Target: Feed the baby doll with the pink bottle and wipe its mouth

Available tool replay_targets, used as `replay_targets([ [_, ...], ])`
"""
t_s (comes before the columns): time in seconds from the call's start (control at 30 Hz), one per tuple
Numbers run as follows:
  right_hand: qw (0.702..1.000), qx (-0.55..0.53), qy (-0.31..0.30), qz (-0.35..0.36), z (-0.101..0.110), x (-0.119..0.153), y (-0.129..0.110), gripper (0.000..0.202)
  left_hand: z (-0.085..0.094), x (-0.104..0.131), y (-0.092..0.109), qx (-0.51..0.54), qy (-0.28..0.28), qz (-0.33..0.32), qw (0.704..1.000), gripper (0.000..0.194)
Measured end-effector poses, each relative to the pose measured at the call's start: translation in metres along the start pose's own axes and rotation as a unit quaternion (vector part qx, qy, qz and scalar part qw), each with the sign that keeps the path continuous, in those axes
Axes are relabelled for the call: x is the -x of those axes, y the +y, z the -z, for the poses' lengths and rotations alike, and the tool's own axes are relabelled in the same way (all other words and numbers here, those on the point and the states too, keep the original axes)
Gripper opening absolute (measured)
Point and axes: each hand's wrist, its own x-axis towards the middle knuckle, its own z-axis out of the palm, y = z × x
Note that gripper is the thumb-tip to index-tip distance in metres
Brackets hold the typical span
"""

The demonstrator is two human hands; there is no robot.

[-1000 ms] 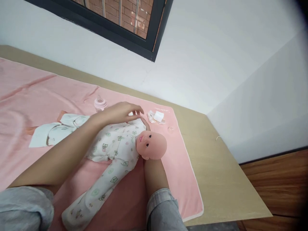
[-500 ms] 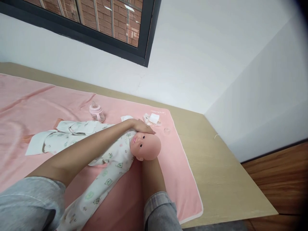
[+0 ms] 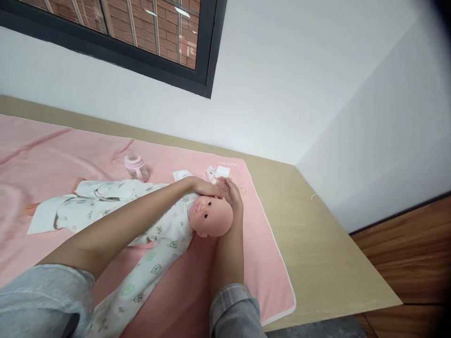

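A baby doll (image 3: 172, 211) in a white patterned outfit lies face up on a pink blanket (image 3: 260, 263), its bare head (image 3: 218, 218) pointing right. Stretched across the doll's body, my left arm ends with my left hand (image 3: 207, 188) flat along the far side of the head, fingers extended. My right forearm passes behind the crown of the head, and my right hand (image 3: 231, 191) curves around its far side with the fingers straight. Both hands' fingertips meet or overlap there. Neither hand shows anything gripped in it.
A pink-collared baby bottle (image 3: 136, 168) stands on the blanket beyond the doll's legs. Just past my hands lies a clear plastic packet with a white piece (image 3: 222, 171). Beyond the wooden tabletop (image 3: 317, 253) are a white wall (image 3: 253, 112) and a dark-framed window (image 3: 203, 70).
My right hand has come out from under the doll's head to its far side, beside my left hand. The view has shifted slightly; the doll looks about the same.
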Motion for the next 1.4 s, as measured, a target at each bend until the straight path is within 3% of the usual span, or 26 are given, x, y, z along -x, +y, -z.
replay_targets([
  [0.1, 0.998, -0.020, 0.058, 0.014, 0.025, -0.001, -0.007, 0.026, 0.000, -0.006, -0.004, 0.010, -0.046, 0.027, 0.999, 0.057],
  [0.2, 0.996, -0.029, 0.083, 0.010, 0.036, 0.000, -0.010, 0.026, 0.000, -0.013, -0.010, 0.009, -0.071, 0.043, 0.997, 0.061],
  [0.57, 0.999, -0.012, 0.049, -0.004, 0.026, -0.002, -0.001, 0.023, -0.003, -0.021, -0.009, 0.021, -0.087, 0.065, 0.994, 0.061],
  [0.77, 0.999, -0.028, 0.019, 0.029, 0.021, -0.001, -0.002, 0.024, 0.011, 0.000, -0.002, -0.013, -0.010, 0.064, 0.998, 0.061],
  [0.97, 0.992, -0.027, -0.073, 0.099, 0.017, 0.017, -0.027, 0.023, 0.026, 0.036, -0.005, -0.058, 0.141, 0.057, 0.987, 0.057],
  [1.1, 0.988, 0.046, -0.094, 0.113, 0.008, 0.037, -0.054, 0.031, 0.021, 0.053, -0.006, -0.031, 0.248, 0.057, 0.967, 0.064],
  [1.2, 0.977, 0.100, -0.132, 0.133, -0.005, 0.052, -0.074, 0.042, 0.012, 0.061, 0.000, 0.051, 0.310, -0.017, 0.949, 0.064],
  [1.3, 0.959, 0.145, -0.190, 0.153, -0.024, 0.065, -0.088, 0.043, 0.004, 0.070, 0.010, 0.108, 0.277, -0.117, 0.948, 0.056],
  [1.4, 0.940, 0.185, -0.233, 0.166, -0.042, 0.078, -0.099, 0.037, 0.000, 0.081, 0.015, 0.145, 0.216, -0.164, 0.952, 0.041],
])
